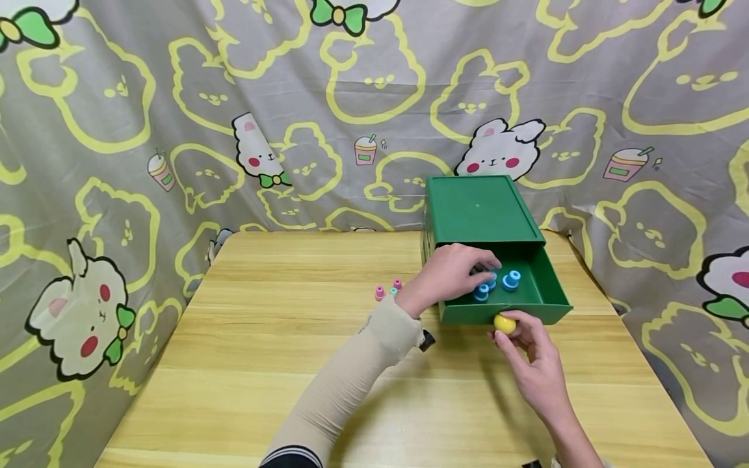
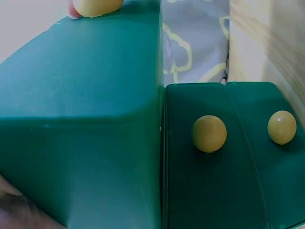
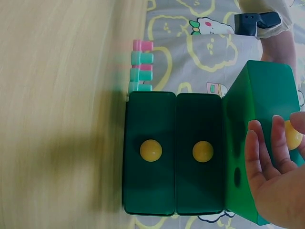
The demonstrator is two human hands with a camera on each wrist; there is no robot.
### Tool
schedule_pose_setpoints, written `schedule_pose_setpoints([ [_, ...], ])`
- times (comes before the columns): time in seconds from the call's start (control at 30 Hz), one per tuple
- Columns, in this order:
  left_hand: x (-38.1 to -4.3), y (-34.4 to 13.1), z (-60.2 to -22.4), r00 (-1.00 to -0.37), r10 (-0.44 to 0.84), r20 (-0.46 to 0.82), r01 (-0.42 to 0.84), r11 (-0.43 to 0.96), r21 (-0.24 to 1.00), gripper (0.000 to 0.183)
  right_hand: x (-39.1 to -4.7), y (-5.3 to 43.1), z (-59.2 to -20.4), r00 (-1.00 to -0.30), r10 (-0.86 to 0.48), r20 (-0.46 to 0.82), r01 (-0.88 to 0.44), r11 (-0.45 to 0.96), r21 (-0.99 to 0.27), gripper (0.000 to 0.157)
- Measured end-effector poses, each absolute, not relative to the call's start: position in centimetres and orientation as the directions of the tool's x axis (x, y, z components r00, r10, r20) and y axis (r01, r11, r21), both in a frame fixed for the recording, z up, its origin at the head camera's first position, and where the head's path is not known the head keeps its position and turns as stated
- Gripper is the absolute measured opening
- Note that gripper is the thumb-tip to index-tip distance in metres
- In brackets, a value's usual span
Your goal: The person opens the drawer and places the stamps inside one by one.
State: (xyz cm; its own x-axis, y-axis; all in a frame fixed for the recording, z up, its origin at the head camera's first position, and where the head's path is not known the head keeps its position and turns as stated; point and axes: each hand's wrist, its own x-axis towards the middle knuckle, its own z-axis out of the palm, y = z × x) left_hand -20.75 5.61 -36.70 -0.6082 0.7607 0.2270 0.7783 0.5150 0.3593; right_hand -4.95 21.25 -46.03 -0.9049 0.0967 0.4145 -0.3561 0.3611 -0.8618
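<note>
My left hand (image 1: 453, 273) reaches into the pulled-out top drawer (image 1: 552, 279) of a green cabinet (image 1: 482, 208). Its fingers bend over small blue pegs (image 1: 481, 292) on the drawer floor; whether they grip one is hidden. Another blue peg (image 1: 511, 281) stands upright to the right of the fingertips. In front of the drawer, my right hand (image 1: 535, 364) pinches the round yellow knob (image 1: 505, 324) between thumb and fingers. The right wrist view also shows this hand (image 3: 281, 176) at the drawer front. The left wrist view shows mostly the drawer's green outside (image 2: 90, 76).
Two lower drawers, each with a yellow knob (image 3: 151, 150), are closed beneath the top one. Pink pegs (image 1: 380, 293) and green pegs (image 3: 141, 58) stand on the wooden table (image 1: 263, 351) left of the cabinet. A patterned grey curtain (image 1: 304, 97) hangs behind.
</note>
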Motion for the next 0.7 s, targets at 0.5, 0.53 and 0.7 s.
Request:
schedule_pose_setpoints([
  [0.5, -21.4, 4.1, -36.4, -0.479, 0.596, 0.645, 0.871, 0.411, 0.268, 0.027, -5.0, 21.2, -45.9, -0.909, 0.114, 0.400, -0.333, 0.377, -0.864, 0.036],
  [0.53, -21.8, 3.9, -36.4, -0.492, 0.562, 0.665, 0.860, 0.432, 0.272, 0.028, -5.0, 21.2, -45.9, -0.909, 0.117, 0.399, -0.330, 0.381, -0.864, 0.036],
  [0.7, -24.0, 2.7, -37.4, -0.655, 0.451, 0.606, 0.751, 0.480, 0.454, 0.037, -5.0, 21.2, -45.9, -0.912, 0.125, 0.391, -0.319, 0.384, -0.866, 0.035],
])
